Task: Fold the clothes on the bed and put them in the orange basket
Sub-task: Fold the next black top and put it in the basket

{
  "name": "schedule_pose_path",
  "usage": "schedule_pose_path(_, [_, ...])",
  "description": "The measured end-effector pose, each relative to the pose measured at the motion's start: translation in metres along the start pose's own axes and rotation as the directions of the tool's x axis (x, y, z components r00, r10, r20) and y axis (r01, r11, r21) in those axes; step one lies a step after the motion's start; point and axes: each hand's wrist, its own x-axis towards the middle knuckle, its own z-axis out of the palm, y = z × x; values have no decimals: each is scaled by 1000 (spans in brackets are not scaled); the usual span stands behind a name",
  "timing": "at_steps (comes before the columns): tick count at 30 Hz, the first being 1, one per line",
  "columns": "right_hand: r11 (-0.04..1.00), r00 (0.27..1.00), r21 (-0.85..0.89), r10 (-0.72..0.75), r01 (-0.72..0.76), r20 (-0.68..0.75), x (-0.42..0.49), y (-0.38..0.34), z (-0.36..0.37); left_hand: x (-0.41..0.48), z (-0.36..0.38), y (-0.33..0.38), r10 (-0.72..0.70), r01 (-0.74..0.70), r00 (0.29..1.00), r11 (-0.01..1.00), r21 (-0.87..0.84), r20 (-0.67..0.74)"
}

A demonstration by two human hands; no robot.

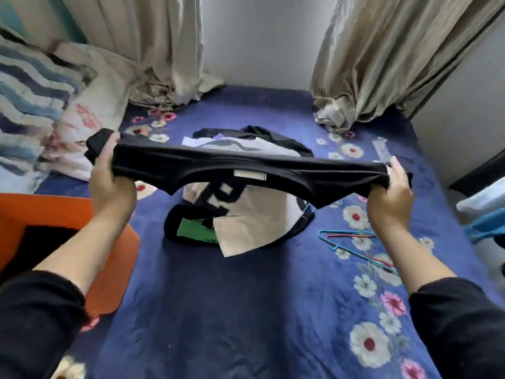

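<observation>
Head view: black cotton shirt (pixel 246 168) hangs stretched above the middle of the blue flowered bed (pixel 246 310). The left hand (pixel 110 184) grips one bunched end, fingers curled round the cloth; the right hand (pixel 389 198) clutches the other end likewise. Beneath lies a heap of white and black clothes (pixel 246 212). The orange basket (pixel 54 212) sits at the bed's left edge, and thin coloured wire hangers (pixel 355 243) lie near the right edge.

— Black shirt (pixel 246 166)?
— Stretched taut in the air, gripped at both ends, white label showing, just above the pile (pixel 254 222).
— Pile?
— Heaped mid-bed (pixel 246 310): white top (pixel 246 214) with black lettering, black piece (pixel 175 217) with green print beneath.
— Basket (pixel 54 205)?
— Orange, at left bed edge, black garment (pixel 46 242) inside.
</observation>
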Motion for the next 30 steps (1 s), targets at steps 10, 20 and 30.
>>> schedule_pose_path(10, [808, 807, -582, 403, -92, 432, -161, 176, 26, -217, -33, -181, -503, 255, 832, 721, 644, 234])
schedule_pose_path(20, [606, 459, -782, 658, 148, 597, -258, 252, 60, -274, -23, -254, -831, 168, 509, 350, 922, 222])
schedule_pose_path(30, [616, 636, -387, 766, -686, 91, -242, 290, 62, -310, 69, -223, -552, -60, 697, 592, 804, 458])
